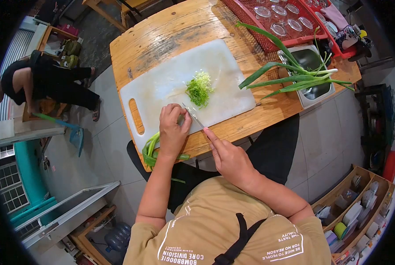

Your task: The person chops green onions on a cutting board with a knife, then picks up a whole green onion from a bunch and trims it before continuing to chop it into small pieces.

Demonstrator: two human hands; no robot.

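My right hand (pixel 226 157) is closed around the handle of a knife (pixel 195 116), its blade angled over the white cutting board (pixel 148 86). My left hand (pixel 174 128) is curled close beside the blade, fingers bent over a bunch of green onions (pixel 151 148). Their leafy ends hang past the board's near edge, below the wrist. Just beyond the blade lies a pile of chopped green onion (pixel 199 90), pale bits at the far side and green nearer me. The part under my left fingers is mostly hidden.
More whole green onions (pixel 294 75) lie across a metal container (pixel 317 99) at the table's right. Behind it stands a red crate (pixel 250 26) of glass jars. The wooden table (pixel 140 33) has its near edge at my body. A person (pixel 47 81) bends at left with a blue dustpan (pixel 76 138).
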